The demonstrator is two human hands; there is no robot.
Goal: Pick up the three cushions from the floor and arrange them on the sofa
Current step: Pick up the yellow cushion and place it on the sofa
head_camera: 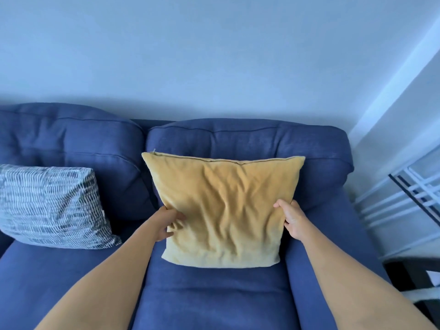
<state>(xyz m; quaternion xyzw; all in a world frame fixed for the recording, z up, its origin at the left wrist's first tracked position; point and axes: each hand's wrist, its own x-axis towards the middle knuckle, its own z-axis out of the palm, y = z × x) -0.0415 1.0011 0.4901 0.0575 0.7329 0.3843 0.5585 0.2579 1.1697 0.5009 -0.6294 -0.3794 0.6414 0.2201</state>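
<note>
A yellow cushion [223, 208] leans upright against the back of the blue sofa [214, 294], standing on the right-hand seat. My left hand [167, 222] grips the cushion's lower left edge, and my right hand [291, 219] grips its right edge. On the left seat a grey-and-white patterned cushion [50, 206] rests against the sofa back. No third cushion is in view.
The sofa's right armrest [333, 246] runs beside my right arm. A white and black metal rack [414, 194] stands to the right by the wall, with a dark piece of furniture [409, 272] below it. A plain wall [214, 55] rises behind the sofa.
</note>
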